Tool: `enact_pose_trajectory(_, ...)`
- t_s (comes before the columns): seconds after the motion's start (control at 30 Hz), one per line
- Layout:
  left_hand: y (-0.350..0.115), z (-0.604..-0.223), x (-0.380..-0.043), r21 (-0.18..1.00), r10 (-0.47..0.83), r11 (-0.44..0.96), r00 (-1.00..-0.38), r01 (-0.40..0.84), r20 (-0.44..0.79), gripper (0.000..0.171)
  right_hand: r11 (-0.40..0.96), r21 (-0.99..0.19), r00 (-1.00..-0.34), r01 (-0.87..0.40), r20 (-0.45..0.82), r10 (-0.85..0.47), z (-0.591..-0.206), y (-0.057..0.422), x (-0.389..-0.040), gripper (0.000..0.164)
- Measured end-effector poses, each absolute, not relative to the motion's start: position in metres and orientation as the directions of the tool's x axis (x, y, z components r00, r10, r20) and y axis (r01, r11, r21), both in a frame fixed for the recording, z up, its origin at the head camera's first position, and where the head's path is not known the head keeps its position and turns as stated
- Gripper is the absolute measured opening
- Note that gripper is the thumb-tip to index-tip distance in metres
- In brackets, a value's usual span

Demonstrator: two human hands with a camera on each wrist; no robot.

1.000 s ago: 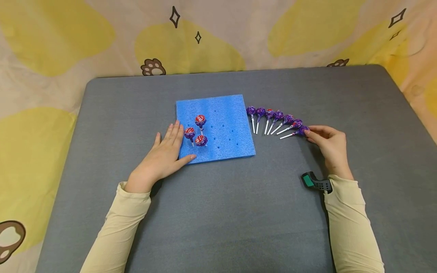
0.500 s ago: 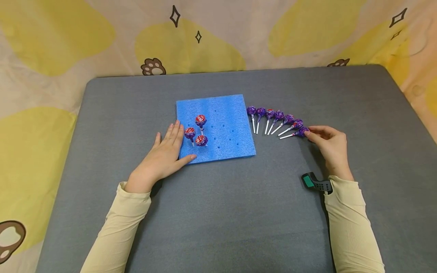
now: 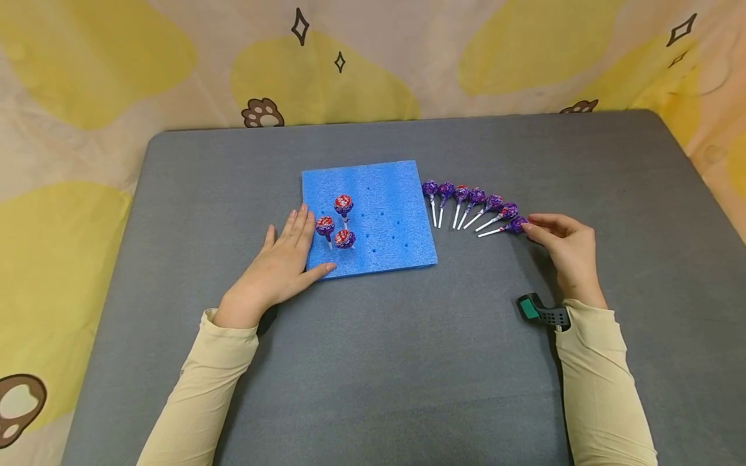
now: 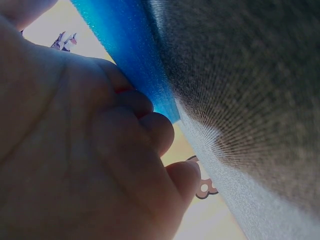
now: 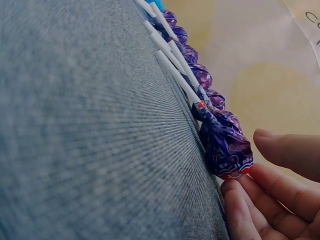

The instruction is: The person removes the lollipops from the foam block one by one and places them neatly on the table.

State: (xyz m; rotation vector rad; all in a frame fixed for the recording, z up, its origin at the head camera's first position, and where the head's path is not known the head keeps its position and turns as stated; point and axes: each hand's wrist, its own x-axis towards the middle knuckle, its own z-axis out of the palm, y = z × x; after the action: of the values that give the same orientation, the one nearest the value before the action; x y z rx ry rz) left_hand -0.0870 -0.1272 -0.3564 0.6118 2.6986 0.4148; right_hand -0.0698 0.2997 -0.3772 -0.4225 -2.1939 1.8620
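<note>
My left hand (image 3: pixel 276 268) lies flat with straight fingers along the left edge of a blue foam board (image 3: pixel 402 194). Its thumb rests on the board's near edge. In the left wrist view, the palm (image 4: pixel 75 140) lies beside the board's side (image 4: pixel 125 45). Three lollipops in purple-and-red wrappers stand in the board, one being the rear lollipop (image 3: pixel 343 205). My right hand (image 3: pixel 568 249) is at the wrapped head of the nearest loose lollipop (image 3: pixel 515 224), which lies on the table. In the right wrist view, lower fingers touch this lollipop's head (image 5: pixel 227 150); an upper fingertip (image 5: pixel 264 137) is apart from it.
Several more loose lollipops (image 3: pixel 476 196) fan out right of the board, white sticks toward the person. Small holes dot the board. The grey table (image 3: pixel 384 362) runs back to a yellow patterned cloth (image 3: pixel 326 84). A black band (image 3: pixel 544 314) is on the right wrist.
My right hand has shifted very slightly right, while the lollipop beside it stays in the row. My left hand keeps its place on the board.
</note>
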Motion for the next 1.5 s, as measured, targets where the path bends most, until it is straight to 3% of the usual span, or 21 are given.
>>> enact_pose_trajectory(0.53, -0.127, -0.357, -0.089, 0.348, 0.462, 0.863, -0.850, 0.366, -0.252, 0.090, 0.042, -0.999, -0.890, -0.013, 0.030, 0.455, -0.370, 0.297, -0.074, 0.017)
enact_pose_trajectory(0.9, -0.126, -0.356, -0.088, 0.349, 0.459, 0.864, -0.850, 0.361, -0.257, 0.089, 0.103, -0.994, -0.915, -0.022, 0.062, 0.398, -0.360, 0.285, -0.076, 0.022)
enact_pose_trajectory(1.5, -0.127, -0.358, -0.087, 0.343, 0.452, 0.869, -0.853, 0.356, -0.261, 0.090, 0.256, -0.956, -0.988, -0.141, 0.151, 0.020, -0.338, 0.207, -0.099, 0.026)
